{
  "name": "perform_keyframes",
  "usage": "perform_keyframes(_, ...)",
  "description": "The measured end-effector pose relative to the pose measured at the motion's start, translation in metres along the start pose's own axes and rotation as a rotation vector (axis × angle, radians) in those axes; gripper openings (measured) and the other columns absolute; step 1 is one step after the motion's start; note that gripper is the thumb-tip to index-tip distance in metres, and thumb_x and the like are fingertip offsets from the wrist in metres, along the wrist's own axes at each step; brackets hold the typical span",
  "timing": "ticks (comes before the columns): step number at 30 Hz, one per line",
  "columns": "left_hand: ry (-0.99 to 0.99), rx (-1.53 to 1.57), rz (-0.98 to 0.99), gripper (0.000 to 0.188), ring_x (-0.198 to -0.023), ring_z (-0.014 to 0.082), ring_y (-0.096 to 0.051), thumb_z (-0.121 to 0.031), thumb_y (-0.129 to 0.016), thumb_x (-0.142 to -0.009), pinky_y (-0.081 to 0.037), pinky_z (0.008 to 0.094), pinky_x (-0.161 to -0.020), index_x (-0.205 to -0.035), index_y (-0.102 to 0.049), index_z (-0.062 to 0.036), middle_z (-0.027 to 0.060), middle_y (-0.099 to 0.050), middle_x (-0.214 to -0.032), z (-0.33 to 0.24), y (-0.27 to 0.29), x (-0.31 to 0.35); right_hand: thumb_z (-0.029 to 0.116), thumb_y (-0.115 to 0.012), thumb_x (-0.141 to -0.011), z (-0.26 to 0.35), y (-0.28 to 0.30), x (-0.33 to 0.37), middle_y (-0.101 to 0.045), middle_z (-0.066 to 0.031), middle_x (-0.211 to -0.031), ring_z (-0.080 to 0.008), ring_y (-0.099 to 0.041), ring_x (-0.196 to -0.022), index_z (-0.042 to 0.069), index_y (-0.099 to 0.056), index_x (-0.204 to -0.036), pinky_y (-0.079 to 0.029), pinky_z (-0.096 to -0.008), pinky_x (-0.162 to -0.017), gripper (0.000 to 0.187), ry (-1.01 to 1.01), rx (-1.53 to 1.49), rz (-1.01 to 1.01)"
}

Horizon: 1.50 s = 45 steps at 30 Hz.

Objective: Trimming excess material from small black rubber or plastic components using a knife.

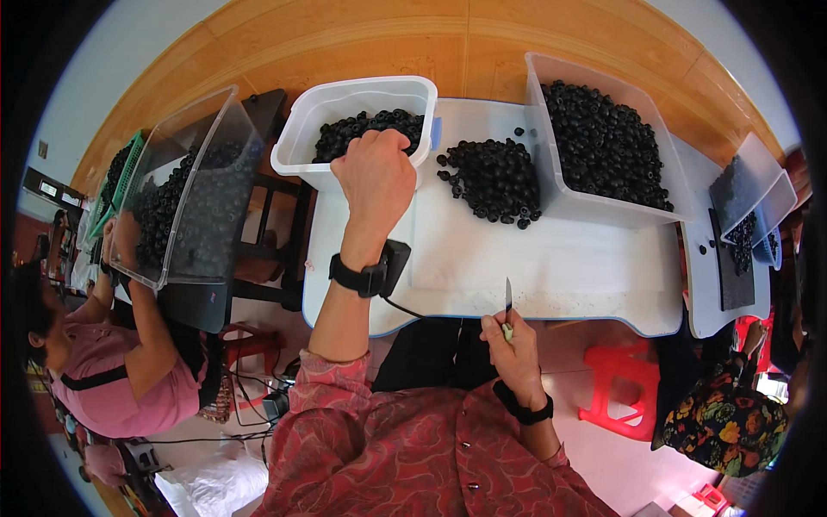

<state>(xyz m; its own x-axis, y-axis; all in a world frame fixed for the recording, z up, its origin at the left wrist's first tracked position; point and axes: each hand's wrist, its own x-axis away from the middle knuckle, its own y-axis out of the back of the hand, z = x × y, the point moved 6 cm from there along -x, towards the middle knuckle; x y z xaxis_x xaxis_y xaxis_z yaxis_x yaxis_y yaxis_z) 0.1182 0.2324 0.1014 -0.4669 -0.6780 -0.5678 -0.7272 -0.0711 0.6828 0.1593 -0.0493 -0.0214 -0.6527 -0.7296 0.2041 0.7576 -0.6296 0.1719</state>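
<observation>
My left hand (376, 177) is over the near rim of a white tub (297, 116), fingers curled; whatever they hold, if anything, is hidden. Inside the tub lie many small black round pieces (372, 125), some showing a hole in the middle. A small knife (508, 297) with a pale green handle is gripped in my right hand (515, 353), blade pointing up, at the table's front edge. Between the tub and a large clear bin (607, 211) full of the same pieces, a loose heap of black pieces (495, 181) rests on the table.
The white table (551, 271) has small crumbs near its front edge. At left, a co-worker in pink (142, 362) reaches by another clear bin (185, 228). A red stool (620, 388) stands at right, near another person in a flowered top (732, 418). Cables (250, 388) hang at left.
</observation>
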Motion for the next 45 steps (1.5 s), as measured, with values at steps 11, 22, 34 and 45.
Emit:
perform_keyframes(11,0.110,-0.178,0.228,0.027,-0.099,0.0370,-0.062,-0.010,-0.052,-0.080,-0.045,0.0516,-0.079,-0.101,-0.069,-0.0087,0.0155,-0.066,-0.107,0.037,-0.031,-0.025,0.025,-0.060,-0.095,0.000,0.005,0.002,-0.058,-0.0031,-0.064,-0.0056,-0.047,-0.051,0.000,-0.054,-0.083,-0.038,-0.0240,-0.046,0.028,-0.030,0.018,-0.028)
perform_keyframes(22,0.037,0.407,-0.058,0.020,-0.081,0.0361,-0.062,0.003,-0.055,-0.079,-0.050,0.0431,-0.077,-0.095,-0.066,-0.0010,0.0178,-0.064,-0.089,-0.019,-0.013,0.054,0.020,-0.059,-0.094,-0.008,-0.001,-0.003,-0.059,-0.0036,-0.067,-0.0047,-0.047,-0.047,0.001,-0.054,-0.087,-0.037,-0.0213,-0.042,0.021,-0.046,-0.021,-0.009)
perform_keyframes(34,-0.089,-0.001,0.279,0.047,-0.121,0.0500,-0.037,0.003,-0.058,-0.072,-0.033,0.0498,-0.104,-0.118,-0.050,0.0086,0.0369,-0.040,-0.128,-0.011,-0.130,0.066,0.023,-0.061,-0.094,-0.018,0.008,-0.001,-0.058,-0.0017,-0.066,-0.0041,-0.046,-0.048,0.003,-0.054,-0.084,-0.036,-0.0208,-0.042,0.024,-0.087,-0.084,-0.051)
perform_keyframes(45,-0.122,0.110,0.428,0.019,-0.097,0.0353,-0.046,0.007,-0.057,-0.073,-0.042,0.0375,-0.087,-0.091,-0.062,0.0070,0.0225,-0.053,-0.101,-0.040,-0.101,0.087,0.022,-0.060,-0.094,-0.015,0.006,-0.002,-0.057,-0.0019,-0.063,-0.0043,-0.046,-0.048,0.002,-0.053,-0.083,-0.036,-0.0223,-0.043,0.024,-0.061,-0.084,-0.032)
